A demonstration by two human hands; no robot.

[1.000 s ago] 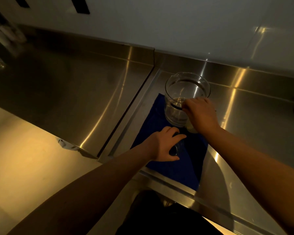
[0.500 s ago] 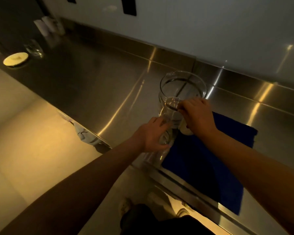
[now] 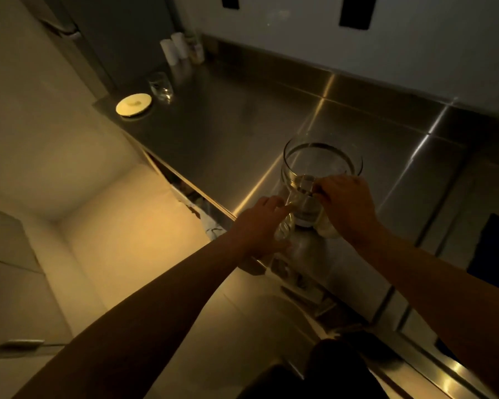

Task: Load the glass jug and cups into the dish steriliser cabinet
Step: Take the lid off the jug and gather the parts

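Note:
A clear glass jug hangs above the steel counter, with my right hand closed around its handle. My left hand grips a small clear glass cup just left of and below the jug, near the counter's front edge. A pale object shows under my right hand, partly hidden. Another glass cup stands at the counter's far left end.
A round cream lid or coaster lies beside the far cup. White rolls and small bottles stand at the back left corner. A blue cloth lies at the right edge. Pale cabinet fronts with a handle fill the left.
Both hands have carried the jug and the small cup leftward off the blue cloth, along the counter. The view has swung left, bringing the far cup, the cream disc and the cabinets into sight.

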